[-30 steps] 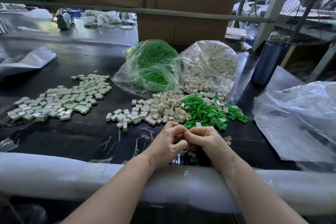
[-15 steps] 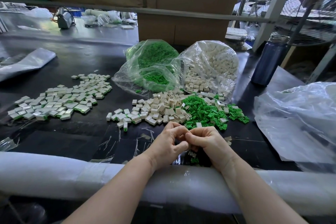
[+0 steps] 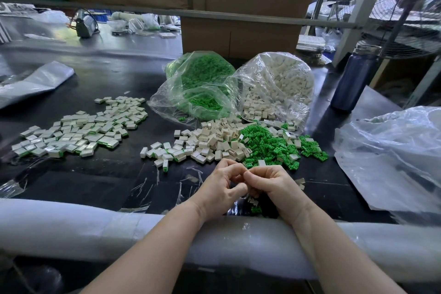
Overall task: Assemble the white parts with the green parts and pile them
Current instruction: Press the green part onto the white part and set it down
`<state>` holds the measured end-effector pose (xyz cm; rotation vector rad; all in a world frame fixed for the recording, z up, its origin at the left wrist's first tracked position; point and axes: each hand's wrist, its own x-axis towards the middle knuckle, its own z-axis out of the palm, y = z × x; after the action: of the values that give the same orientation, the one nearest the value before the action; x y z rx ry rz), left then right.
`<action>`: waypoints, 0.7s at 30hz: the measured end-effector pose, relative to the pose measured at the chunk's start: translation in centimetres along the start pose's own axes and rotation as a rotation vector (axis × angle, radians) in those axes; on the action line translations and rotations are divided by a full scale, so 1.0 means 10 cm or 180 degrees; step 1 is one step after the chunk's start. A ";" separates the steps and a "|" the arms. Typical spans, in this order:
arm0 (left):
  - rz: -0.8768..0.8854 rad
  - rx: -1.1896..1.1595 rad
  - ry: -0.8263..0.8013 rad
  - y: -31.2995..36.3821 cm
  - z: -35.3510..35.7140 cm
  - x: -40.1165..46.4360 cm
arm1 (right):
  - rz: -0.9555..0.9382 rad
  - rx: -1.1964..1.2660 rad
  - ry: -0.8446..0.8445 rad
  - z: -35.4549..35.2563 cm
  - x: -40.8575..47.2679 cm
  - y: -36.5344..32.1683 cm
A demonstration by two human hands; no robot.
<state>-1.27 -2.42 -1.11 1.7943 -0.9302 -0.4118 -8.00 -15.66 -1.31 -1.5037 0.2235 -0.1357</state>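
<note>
My left hand (image 3: 222, 188) and my right hand (image 3: 274, 188) meet fingertip to fingertip near the table's front edge, fingers curled round a small part that they hide. Just beyond them lie a heap of loose white parts (image 3: 210, 141) and a heap of loose green parts (image 3: 269, 145). A spread of assembled white-and-green pieces (image 3: 78, 131) covers the table at the left. A few white and green parts (image 3: 255, 205) lie under my right hand.
Behind the heaps stand an open bag of green parts (image 3: 200, 86) and an open bag of white parts (image 3: 276, 86). A blue bottle (image 3: 355, 79) stands at the right, with crumpled clear plastic (image 3: 391, 155) nearer. White foam padding (image 3: 71, 229) lines the front edge. Cardboard boxes (image 3: 238, 33) rise behind.
Both hands stay together at the same spot; the fingers shift only slightly against each other.
</note>
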 end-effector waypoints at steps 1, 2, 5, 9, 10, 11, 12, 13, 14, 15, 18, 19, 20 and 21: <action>0.0006 0.0004 0.0000 -0.01 0.00 0.00 | 0.0006 0.0025 0.0026 0.00 0.00 0.01; 0.0009 -0.0005 -0.0002 -0.01 0.01 0.00 | 0.0012 0.0043 0.0046 0.00 0.00 0.01; 0.0024 -0.0020 -0.0008 -0.02 0.01 0.00 | 0.0017 0.0038 0.0079 0.00 0.00 0.01; 0.0029 0.0013 -0.0028 -0.01 0.01 0.00 | 0.0016 -0.0034 0.0095 -0.01 0.00 0.01; 0.0023 0.0017 -0.0034 -0.01 0.01 0.00 | 0.0015 -0.0049 0.0093 -0.01 0.00 0.01; 0.0018 0.0022 -0.0039 -0.01 0.00 0.00 | 0.0012 -0.0059 0.0094 -0.01 0.00 0.01; 0.0015 0.0027 -0.0043 -0.01 0.00 0.00 | 0.0004 -0.0057 0.0094 -0.01 0.00 0.01; 0.0013 0.0030 -0.0045 -0.01 0.00 0.00 | -0.0002 -0.0034 0.0094 -0.01 0.01 0.01; 0.0009 0.0035 -0.0049 -0.01 0.00 0.00 | -0.0008 -0.0006 0.0092 -0.01 0.01 0.02; 0.0007 0.0046 -0.0053 -0.01 0.00 0.00 | -0.0012 0.0019 0.0087 -0.01 0.01 0.02; 0.0004 0.0082 -0.0040 0.00 0.00 0.00 | -0.0035 0.0058 0.0038 -0.01 0.01 0.02; 0.0005 0.0091 -0.0018 0.00 0.00 0.00 | -0.0057 0.0061 0.0007 -0.01 0.02 0.02; 0.0009 0.0098 0.0007 0.00 0.00 0.00 | -0.0077 0.0066 -0.0029 -0.02 0.02 0.02; 0.0013 0.0105 0.0026 0.00 0.00 0.00 | -0.0089 0.0073 -0.0066 -0.02 0.01 0.02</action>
<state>-1.25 -2.46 -1.06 1.8224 -0.9397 -0.3884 -7.91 -15.85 -1.52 -1.4852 0.1839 -0.1445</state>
